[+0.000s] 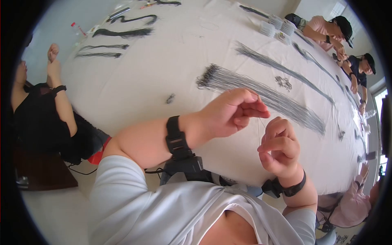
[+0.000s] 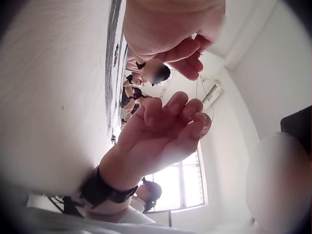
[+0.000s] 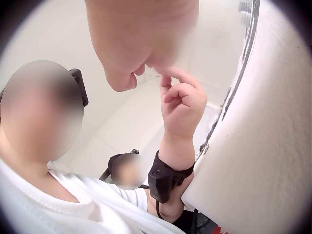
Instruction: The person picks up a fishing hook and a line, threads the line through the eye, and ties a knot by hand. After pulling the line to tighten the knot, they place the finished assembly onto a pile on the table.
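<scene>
My left hand (image 1: 230, 112) and right hand (image 1: 281, 147) are raised close together over the near side of the table, a short gap between them. A hair-thin strand (image 1: 261, 126) spans that gap. The left hand pinches its upper part between thumb and fingertips. Below, the thumb and curled forefinger of the right hand pinch the strand. In the left wrist view, the right hand (image 2: 161, 126) lies under the left hand (image 2: 170, 29), with fine lines of strand between them. Just beyond the hands lies a wide bundle of long dark strands (image 1: 261, 94), gathered thickly at its left end.
A white-covered table (image 1: 155, 90) carries more dark bundles (image 1: 122, 32), a narrower long bundle (image 1: 281, 69), a small tangled heap (image 1: 283, 83) and a little dark clump (image 1: 170, 98). Clear plastic containers (image 1: 277, 26) stand far right. Other people sit around the edges.
</scene>
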The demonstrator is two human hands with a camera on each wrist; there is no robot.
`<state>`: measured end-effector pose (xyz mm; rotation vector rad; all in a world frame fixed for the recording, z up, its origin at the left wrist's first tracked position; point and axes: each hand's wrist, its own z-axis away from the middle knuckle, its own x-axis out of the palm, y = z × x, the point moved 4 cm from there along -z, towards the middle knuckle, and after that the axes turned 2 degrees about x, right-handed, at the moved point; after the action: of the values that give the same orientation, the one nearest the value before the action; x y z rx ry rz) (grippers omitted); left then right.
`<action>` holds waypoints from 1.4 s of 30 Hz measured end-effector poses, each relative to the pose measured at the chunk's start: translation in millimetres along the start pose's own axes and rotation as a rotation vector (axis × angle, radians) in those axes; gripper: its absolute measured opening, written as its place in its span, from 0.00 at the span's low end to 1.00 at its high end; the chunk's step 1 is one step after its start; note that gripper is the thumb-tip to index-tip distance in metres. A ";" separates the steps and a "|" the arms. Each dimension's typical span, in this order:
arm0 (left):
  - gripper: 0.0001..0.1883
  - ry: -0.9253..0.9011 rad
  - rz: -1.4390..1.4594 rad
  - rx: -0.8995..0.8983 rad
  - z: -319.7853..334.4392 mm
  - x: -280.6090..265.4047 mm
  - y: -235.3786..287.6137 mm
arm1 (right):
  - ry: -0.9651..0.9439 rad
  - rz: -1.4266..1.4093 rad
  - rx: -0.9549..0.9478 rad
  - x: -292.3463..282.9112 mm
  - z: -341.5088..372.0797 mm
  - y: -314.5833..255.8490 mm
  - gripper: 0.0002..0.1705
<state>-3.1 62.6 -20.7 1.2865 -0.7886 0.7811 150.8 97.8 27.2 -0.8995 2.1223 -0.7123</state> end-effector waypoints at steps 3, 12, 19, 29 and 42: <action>0.06 0.030 -0.047 0.009 -0.2 -0.1 -0.6 | -0.043 -0.052 -0.010 1.0 -7.8 -6.0 0.09; 0.07 0.077 -0.080 0.049 -4.5 33.0 9.4 | -0.007 -0.084 0.392 -13.7 -1.9 -16.4 0.08; 0.06 0.109 -0.019 0.037 -33.8 29.9 -8.8 | 0.024 0.437 -0.030 -24.6 3.7 -21.0 0.12; 0.06 0.166 0.130 -0.068 -34.3 4.4 -20.4 | -0.107 0.653 -0.135 -22.2 8.2 -18.0 0.14; 0.04 0.150 0.146 -0.105 -27.3 14.2 -23.0 | -0.233 0.685 -0.245 -12.4 17.3 -8.0 0.15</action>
<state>25.7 87.9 -23.3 1.0720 -0.7978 0.9302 173.5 98.9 27.5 -0.3000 2.1312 0.0031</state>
